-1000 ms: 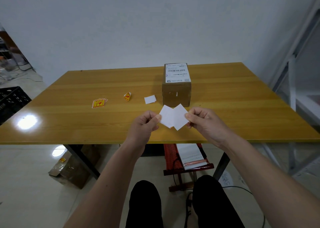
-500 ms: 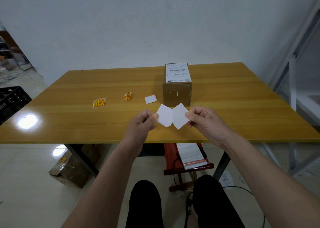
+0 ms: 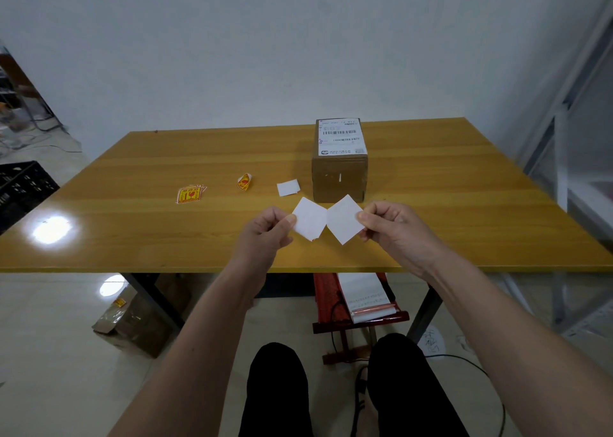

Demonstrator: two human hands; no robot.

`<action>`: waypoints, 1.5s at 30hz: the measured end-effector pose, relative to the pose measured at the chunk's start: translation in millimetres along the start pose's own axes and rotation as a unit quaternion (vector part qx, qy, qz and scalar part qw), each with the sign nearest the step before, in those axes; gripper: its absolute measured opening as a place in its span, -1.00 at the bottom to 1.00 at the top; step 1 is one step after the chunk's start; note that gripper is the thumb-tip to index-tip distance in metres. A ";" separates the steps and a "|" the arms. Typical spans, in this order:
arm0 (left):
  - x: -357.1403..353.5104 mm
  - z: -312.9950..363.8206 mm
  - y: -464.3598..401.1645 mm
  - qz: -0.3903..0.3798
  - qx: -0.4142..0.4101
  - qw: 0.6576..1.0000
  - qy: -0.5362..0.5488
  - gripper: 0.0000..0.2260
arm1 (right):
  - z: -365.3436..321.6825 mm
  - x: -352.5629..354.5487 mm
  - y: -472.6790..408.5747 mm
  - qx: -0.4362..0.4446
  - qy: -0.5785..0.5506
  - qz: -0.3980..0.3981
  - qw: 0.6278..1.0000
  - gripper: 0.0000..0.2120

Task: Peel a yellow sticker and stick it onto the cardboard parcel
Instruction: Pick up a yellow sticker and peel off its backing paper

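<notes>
The cardboard parcel stands on the table's far middle with a white shipping label on top. Just in front of it, above the table, I hold two white squares. My left hand pinches the left white square by its left corner. My right hand pinches the right white square by its right corner. The squares meet only at their inner corners. Both show white faces, so I cannot tell which is the sticker and which its backing.
A small stack of yellow stickers lies on the wooden table at the left. A curled yellow sticker and a white backing paper lie left of the parcel. A red stool stands under the table.
The two white squares overlapped a second ago; my hands have drawn them apart sideways until only their inner corners touch. Both hands have risen slightly toward the parcel.
</notes>
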State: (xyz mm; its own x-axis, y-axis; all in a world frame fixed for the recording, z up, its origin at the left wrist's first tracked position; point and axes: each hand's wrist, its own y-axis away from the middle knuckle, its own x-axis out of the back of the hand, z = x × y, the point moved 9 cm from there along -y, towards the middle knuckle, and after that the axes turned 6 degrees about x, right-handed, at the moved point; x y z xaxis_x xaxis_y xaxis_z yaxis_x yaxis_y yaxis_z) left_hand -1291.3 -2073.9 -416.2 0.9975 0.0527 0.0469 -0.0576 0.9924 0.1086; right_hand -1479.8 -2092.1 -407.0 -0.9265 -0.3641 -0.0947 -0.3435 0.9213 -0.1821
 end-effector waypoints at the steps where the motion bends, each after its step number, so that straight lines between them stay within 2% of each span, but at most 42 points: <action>1: 0.5 1.3 -0.4 0.000 0.000 1.000 0.001 -0.76 | -0.7 -0.4 -1.4 0.001 0.000 -0.001 1.000 -0.77; 12: 6.5 -5.3 -3.3 0.029 0.015 0.999 0.012 -0.74 | 4.8 -0.2 -4.8 -0.005 0.011 -0.004 1.000 -0.76; 16: 27.6 -13.6 -5.7 0.067 0.029 0.997 0.035 -0.70 | 2.1 18.6 -6.0 0.001 -0.025 0.037 0.999 -0.77; 18: 28.9 -15.0 -5.2 0.056 0.029 0.998 0.024 -0.71 | 3.3 28.3 -7.4 -0.002 -0.024 0.056 0.998 -0.77; 22: 18.7 -13.2 -2.4 0.025 0.023 0.999 0.023 -0.74 | 19.3 27.3 -14.5 -0.033 0.054 0.066 0.996 -0.82; 26: 19.7 -17.9 -2.4 0.021 0.034 0.998 0.044 -0.81 | 33.1 28.5 -24.1 -0.059 0.157 0.115 0.979 -0.85; 32: 16.3 -23.1 -4.4 0.027 0.052 0.996 0.064 -0.85 | 55.2 25.1 -44.8 -0.096 0.194 0.154 0.964 -0.94; 36: 17.7 -25.5 -6.5 0.021 0.062 0.995 0.082 -0.85 | 58.7 26.9 -49.2 -0.126 0.261 0.145 0.946 -0.76; 38: 18.1 -27.2 -7.3 0.004 0.068 0.992 0.104 -0.86 | 51.0 27.2 -48.6 -0.113 0.295 0.143 0.938 -0.78; 40: 17.1 -27.4 -7.6 -0.015 0.072 0.989 0.130 -0.83 | 43.7 24.8 -46.0 -0.102 0.284 0.139 0.943 -0.85; 42: 12.7 -25.3 -7.3 -0.040 0.075 0.983 0.162 -0.81 | 40.6 13.2 -41.4 -0.120 0.224 0.106 0.961 -0.91; 45: 2.5 -17.4 -4.6 -0.086 0.069 0.970 0.215 -0.79 | 38.6 -14.0 -33.2 -0.153 0.104 0.030 0.982 -0.86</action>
State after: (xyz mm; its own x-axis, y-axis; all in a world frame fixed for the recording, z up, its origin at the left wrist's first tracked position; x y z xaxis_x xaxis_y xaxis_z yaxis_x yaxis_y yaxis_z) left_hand -1287.8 -2076.4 -433.8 0.9160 -0.0420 -0.3989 0.1365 0.9678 0.2115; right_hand -1449.5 -2122.9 -437.4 -0.9466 -0.3023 0.1119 -0.2884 0.9494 0.1243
